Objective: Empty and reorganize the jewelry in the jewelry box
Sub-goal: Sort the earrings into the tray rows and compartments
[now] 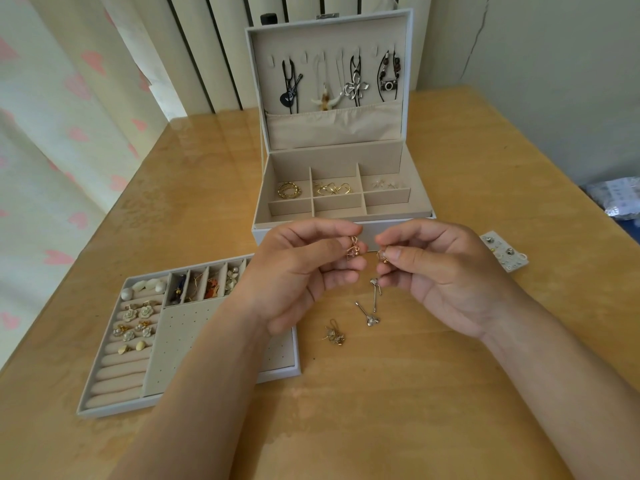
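Wooden table (450,168) carried the open jewelry box (332,161) at twelve o'clock.
Left hand (301,271) pinched one gold earring (353,249), right hand (440,271) its mate (382,255), just apart; keeping hooks separated should prevent tangling.

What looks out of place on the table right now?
Two silver drop earrings and a tangled gold cluster lie loose on the table, right of the tray, outside any compartment. A stud card sits apart at right.

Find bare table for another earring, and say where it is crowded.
Free: the near strip right of the tray; the stretch left of the jewelry box, behind the tray. Crowded: between tray and stud card, around the silver drop earrings and gold cluster.
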